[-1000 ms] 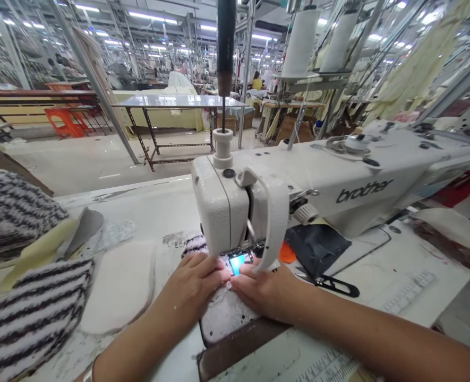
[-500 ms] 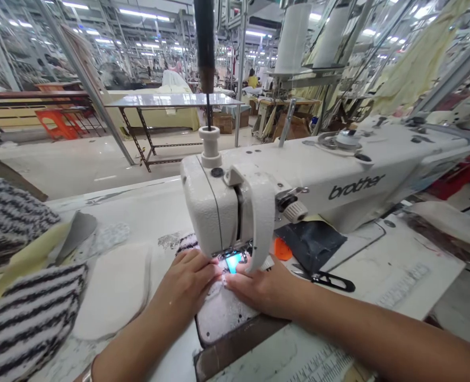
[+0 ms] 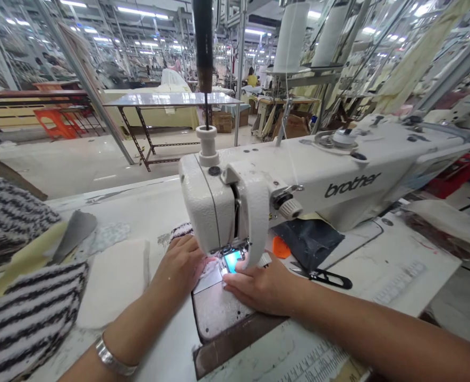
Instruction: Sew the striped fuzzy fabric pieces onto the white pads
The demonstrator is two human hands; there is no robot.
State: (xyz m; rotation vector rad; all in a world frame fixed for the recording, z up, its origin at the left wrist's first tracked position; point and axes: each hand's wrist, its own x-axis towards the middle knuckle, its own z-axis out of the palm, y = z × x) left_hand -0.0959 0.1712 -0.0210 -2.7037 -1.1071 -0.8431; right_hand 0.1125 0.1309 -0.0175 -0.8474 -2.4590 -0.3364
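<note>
Beside the needle area of a white sewing machine (image 3: 222,201), my left hand (image 3: 184,260) is closed on a striped plush fabric piece (image 3: 182,230). Its dark-striped edge shows behind my knuckles and a pale edge beside my fingertips; most of it is hidden. My right hand (image 3: 261,284) lies at the other side of the lit presser foot, its thumb and fingers drawn together near the needle. What those fingertips hold, if anything, cannot be made out. The metal bed plate (image 3: 222,313) shows in front of both hands.
Left of the machine lie stacked white fabric pieces (image 3: 113,284), striped plush pieces (image 3: 31,318) and a grey scrap (image 3: 75,233). To the right are black thread snips (image 3: 330,278), a dark cloth (image 3: 310,239) and an orange item (image 3: 281,247). Thread cones (image 3: 292,40) stand behind.
My left hand has shifted slightly left and away from the needle with the fabric, uncovering more bed plate. My right hand has stayed nearly in place. A bracelet shows more fully on my left wrist.
</note>
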